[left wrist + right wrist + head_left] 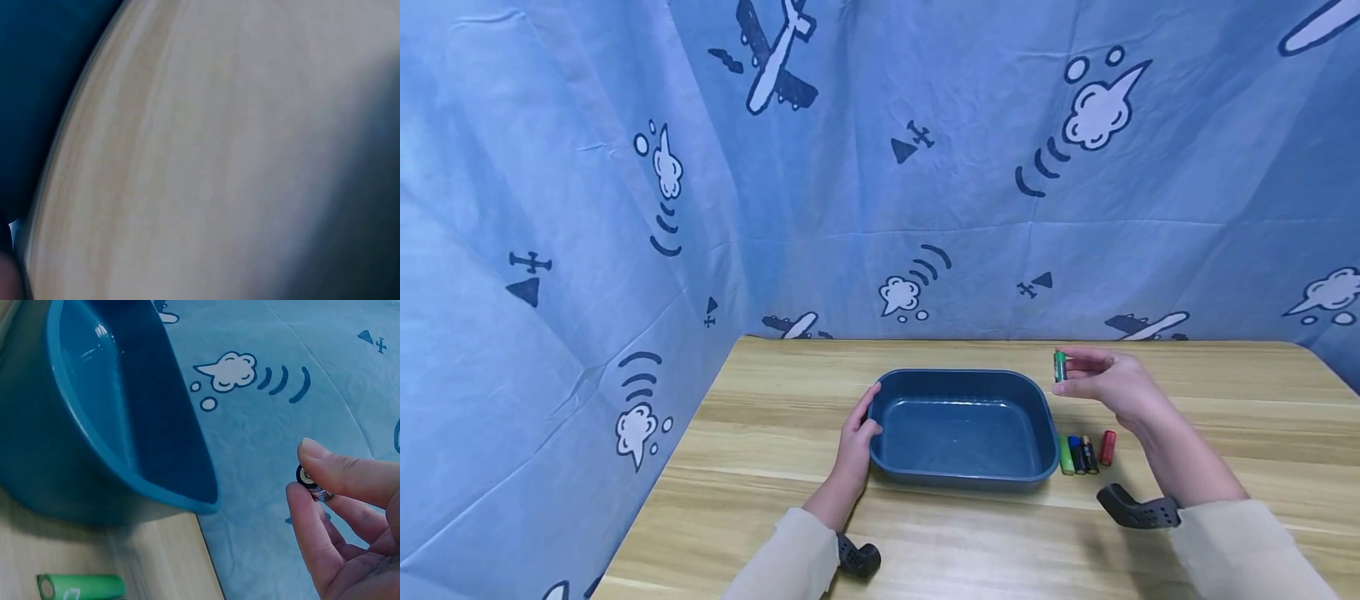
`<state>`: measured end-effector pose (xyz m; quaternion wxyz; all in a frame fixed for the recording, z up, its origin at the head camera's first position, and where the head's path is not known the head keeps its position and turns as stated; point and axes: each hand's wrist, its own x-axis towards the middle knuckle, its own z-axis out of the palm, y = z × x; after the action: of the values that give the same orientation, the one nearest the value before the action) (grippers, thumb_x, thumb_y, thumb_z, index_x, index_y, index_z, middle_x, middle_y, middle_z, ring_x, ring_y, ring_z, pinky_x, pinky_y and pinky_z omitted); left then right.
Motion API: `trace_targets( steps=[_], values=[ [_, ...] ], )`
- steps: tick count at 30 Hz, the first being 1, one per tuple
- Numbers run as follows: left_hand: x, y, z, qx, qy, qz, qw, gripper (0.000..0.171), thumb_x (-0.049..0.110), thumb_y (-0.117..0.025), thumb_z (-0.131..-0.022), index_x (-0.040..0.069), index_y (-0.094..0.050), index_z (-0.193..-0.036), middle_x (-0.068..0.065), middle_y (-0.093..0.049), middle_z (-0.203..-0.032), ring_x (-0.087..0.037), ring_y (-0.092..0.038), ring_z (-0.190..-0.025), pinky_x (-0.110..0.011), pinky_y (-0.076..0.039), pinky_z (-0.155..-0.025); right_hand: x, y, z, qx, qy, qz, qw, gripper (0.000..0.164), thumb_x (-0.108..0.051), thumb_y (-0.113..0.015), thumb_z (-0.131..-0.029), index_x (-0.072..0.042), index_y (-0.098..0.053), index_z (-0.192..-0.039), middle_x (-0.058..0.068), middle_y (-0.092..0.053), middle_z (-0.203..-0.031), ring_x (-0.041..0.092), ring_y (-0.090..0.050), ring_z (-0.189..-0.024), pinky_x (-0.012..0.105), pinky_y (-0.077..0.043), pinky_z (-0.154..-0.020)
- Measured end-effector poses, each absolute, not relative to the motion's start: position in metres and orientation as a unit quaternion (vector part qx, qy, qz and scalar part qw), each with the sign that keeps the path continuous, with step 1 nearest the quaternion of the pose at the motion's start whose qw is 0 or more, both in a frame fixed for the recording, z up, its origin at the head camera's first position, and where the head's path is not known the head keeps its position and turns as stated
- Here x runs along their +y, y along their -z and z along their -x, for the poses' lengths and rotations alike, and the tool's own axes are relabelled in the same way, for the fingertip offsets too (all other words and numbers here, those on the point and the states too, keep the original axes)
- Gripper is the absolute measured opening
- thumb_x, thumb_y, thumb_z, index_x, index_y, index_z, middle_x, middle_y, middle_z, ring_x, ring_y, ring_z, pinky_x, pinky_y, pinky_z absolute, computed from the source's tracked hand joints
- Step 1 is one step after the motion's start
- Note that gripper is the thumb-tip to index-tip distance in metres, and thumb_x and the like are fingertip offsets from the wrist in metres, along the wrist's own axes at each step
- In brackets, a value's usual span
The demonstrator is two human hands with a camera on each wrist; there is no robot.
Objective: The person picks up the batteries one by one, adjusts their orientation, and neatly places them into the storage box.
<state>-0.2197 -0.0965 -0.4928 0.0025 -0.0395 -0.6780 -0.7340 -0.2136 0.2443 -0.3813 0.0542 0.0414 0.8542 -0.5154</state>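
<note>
A dark blue rectangular plastic basin stands on the wooden table. My left hand grips its left rim, thumb over the edge and fingers along the outside. Beyond the basin's right end, my right hand pinches a small green battery between thumb and fingertips, raised above the table. In the right wrist view the same battery shows its end toward the camera. On the table by the basin's right side lie a bright green battery, a blue-and-black battery, a black-and-gold battery and a red battery.
The wooden table ends at the back against a blue curtain printed with planes and clouds, which also hangs at the left. A black wrist mount sits on the right forearm, another wrist mount on the left.
</note>
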Motion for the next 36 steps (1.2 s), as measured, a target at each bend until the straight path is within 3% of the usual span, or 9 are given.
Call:
trace_targets(
  steps=[6,14,20,36],
  values=[
    [-0.098,0.49,0.219,-0.676,0.736,0.039,0.0,0.059,-0.005,-0.037,-0.083,0.014,-0.044,-0.139,-0.004,-0.032,-0.148,-0.025,-0.021,-0.138,-0.048,-0.017,-0.111,0.235,0.38,0.219,0.85,0.524,-0.025,0.05,0.075,-0.023,-0.077,-0.073,0.003,-0.042,-0.135,0.019,-0.052,-0.117,0.017,-0.052,-0.095,0.02,-0.049,-0.076],
    [-0.097,0.466,0.209,-0.68,0.732,0.048,-0.007,0.058,-0.007,-0.037,-0.083,0.005,-0.041,-0.14,-0.01,-0.031,-0.148,-0.029,-0.02,-0.137,-0.049,-0.019,-0.11,0.229,0.377,0.225,0.849,0.525,-0.016,0.05,0.073,-0.018,-0.076,-0.075,0.0,-0.041,-0.136,0.02,-0.048,-0.116,0.027,-0.049,-0.099,0.025,-0.048,-0.079],
    [-0.096,0.461,0.207,-0.682,0.729,0.053,-0.002,0.058,-0.007,-0.036,-0.082,0.003,-0.041,-0.139,-0.011,-0.032,-0.147,-0.029,-0.022,-0.137,-0.048,-0.019,-0.11,0.223,0.375,0.228,0.842,0.536,-0.008,0.057,0.072,-0.015,-0.075,-0.075,0.0,-0.04,-0.136,0.018,-0.047,-0.115,0.026,-0.049,-0.097,0.019,-0.049,-0.074],
    [-0.096,0.462,0.208,-0.685,0.728,0.043,-0.011,0.058,-0.006,-0.038,-0.083,0.004,-0.04,-0.14,-0.011,-0.031,-0.148,-0.028,-0.021,-0.137,-0.046,-0.019,-0.11,0.212,0.372,0.234,0.827,0.558,0.035,0.058,0.068,-0.011,-0.075,-0.075,0.004,-0.042,-0.132,0.019,-0.049,-0.107,0.02,-0.054,-0.088,0.023,-0.052,-0.074]
  ],
)
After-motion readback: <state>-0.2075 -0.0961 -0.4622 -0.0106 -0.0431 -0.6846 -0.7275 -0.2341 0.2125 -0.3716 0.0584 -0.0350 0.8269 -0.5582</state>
